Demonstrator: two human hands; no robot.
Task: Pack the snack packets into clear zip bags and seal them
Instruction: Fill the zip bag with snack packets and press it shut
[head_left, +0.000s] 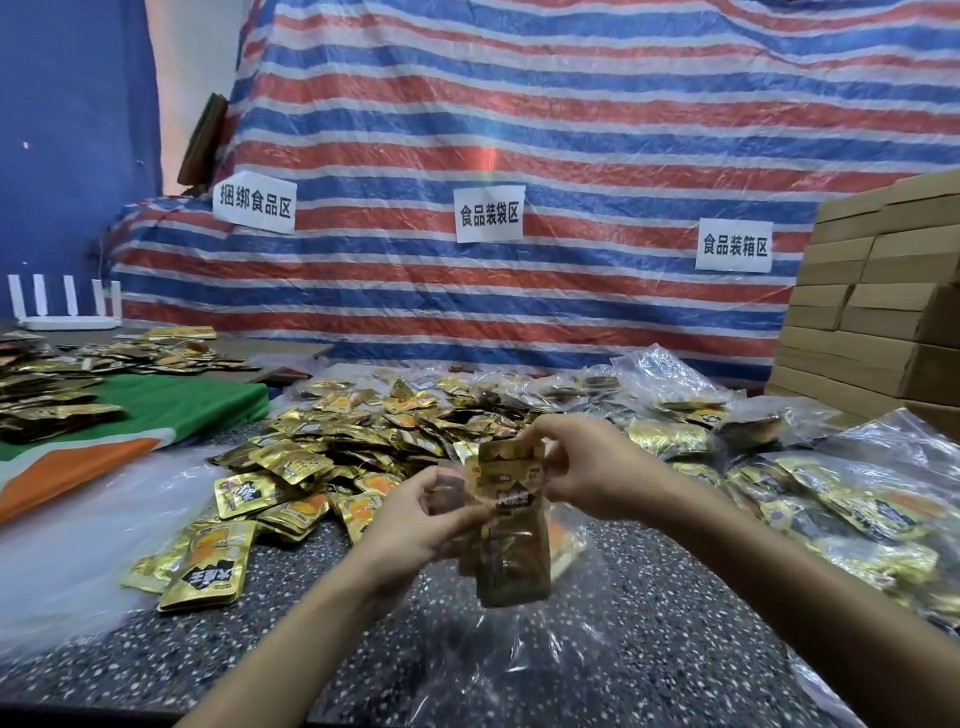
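A clear zip bag (519, 582) with gold snack packets (511, 499) inside hangs above the speckled table, held upright between both hands. My left hand (415, 519) pinches the bag's left upper edge. At the top right of the bag, my right hand (582, 462) grips its mouth and the packets sticking out of it. Whether the zip is closed cannot be told. A big heap of loose gold packets (363, 441) lies behind and to the left of my hands.
Filled clear bags (831, 493) are piled at the right. Stacked cardboard boxes (872, 301) stand at the back right. A green and orange cloth (156, 415) with more packets lies at the left. A white router (67, 312) sits far left. Empty clear plastic (78, 545) lies at the near left.
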